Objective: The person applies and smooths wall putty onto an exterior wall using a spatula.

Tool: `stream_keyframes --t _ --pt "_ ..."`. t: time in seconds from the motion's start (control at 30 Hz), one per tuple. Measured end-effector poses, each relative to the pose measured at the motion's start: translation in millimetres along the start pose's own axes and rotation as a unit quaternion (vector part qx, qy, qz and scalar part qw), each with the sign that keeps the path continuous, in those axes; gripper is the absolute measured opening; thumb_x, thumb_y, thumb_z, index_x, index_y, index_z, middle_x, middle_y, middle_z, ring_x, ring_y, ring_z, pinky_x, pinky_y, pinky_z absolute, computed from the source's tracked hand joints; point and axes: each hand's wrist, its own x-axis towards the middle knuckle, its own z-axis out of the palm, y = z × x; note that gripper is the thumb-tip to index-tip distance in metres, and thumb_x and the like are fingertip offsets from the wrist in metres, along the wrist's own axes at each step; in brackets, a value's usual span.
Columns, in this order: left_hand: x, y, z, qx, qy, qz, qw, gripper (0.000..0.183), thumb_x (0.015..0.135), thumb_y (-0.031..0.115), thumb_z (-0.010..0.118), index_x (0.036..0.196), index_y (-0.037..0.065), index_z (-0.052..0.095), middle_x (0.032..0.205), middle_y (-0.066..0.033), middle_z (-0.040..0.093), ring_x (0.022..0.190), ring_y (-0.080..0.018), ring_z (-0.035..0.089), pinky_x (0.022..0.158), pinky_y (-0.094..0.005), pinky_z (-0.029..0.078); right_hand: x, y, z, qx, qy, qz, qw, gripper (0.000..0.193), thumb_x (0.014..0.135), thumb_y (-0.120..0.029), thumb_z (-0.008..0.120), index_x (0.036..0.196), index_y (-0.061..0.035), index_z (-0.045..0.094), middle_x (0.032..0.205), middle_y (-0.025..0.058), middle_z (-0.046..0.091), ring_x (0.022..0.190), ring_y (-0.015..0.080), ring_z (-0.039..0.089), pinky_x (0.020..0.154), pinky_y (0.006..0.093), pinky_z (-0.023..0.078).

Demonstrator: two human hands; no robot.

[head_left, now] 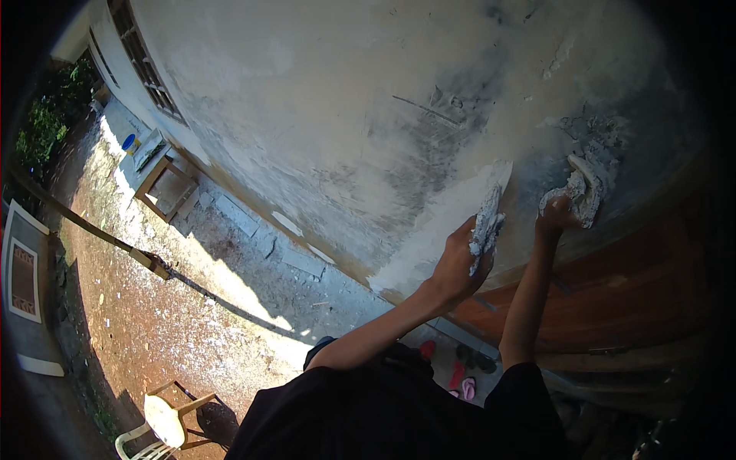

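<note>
My left hand (458,264) is closed around a putty knife (488,211) whose blade is thickly smeared with white putty. The blade's tip is close to or against the patchy grey-white wall (307,100); I cannot tell which. Farther right, my right hand (557,217) grips a flat scraper (589,192) caked with the same wet putty, beside a dark, rough patch on the wall. Its handle is hidden by the fingers and the paste. A pale, smooth band of putty (441,222) runs down the wall to the left of the knife.
Under the right arm is a brown wooden door (613,284), with pink sandals (468,387) near its foot. A wooden frame (166,189) and a blue bucket (129,142) stand along the wall's base. A pole (92,230) crosses the yard at left, above a chair (165,422).
</note>
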Motion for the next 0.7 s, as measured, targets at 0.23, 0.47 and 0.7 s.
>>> stream_keyframes --t 0.23,0.47,0.7 --pt "12 -43 -87 0.099 0.245 -0.013 0.965 0.04 0.073 -0.002 0.047 0.114 0.0 0.047 0.11 -0.0179 0.046 0.105 -0.0311 0.038 0.092 -0.0368 0.023 -1 -13 4 0.017 0.003 0.02 1.0 0.049 0.08 -0.017 0.048 0.118 0.0072 0.028 0.113 0.0182 0.041 0.103 0.0266 0.044 0.089 0.0392 0.036" --pt "29 -39 -84 -0.445 0.307 -0.186 0.82 0.028 0.085 0.008 0.046 0.11 -0.003 0.048 0.105 -0.0115 0.053 0.094 -0.0181 0.051 0.083 -0.0288 0.04 -62 -127 57 0.102 0.02 0.311 0.945 0.048 0.075 -0.009 0.041 0.119 0.0064 0.031 0.116 0.0162 0.041 0.109 0.0224 0.04 0.097 0.0351 0.027" --pt "29 -44 -96 -0.553 0.228 -0.203 0.775 0.031 0.086 0.014 0.046 0.11 -0.006 0.045 0.107 -0.014 0.051 0.094 -0.0207 0.054 0.08 -0.0306 0.046 -103 -146 99 0.361 0.008 0.442 0.821 0.048 0.076 0.003 0.047 0.122 0.0016 0.032 0.121 0.014 0.04 0.112 0.02 0.04 0.096 0.0321 0.03"
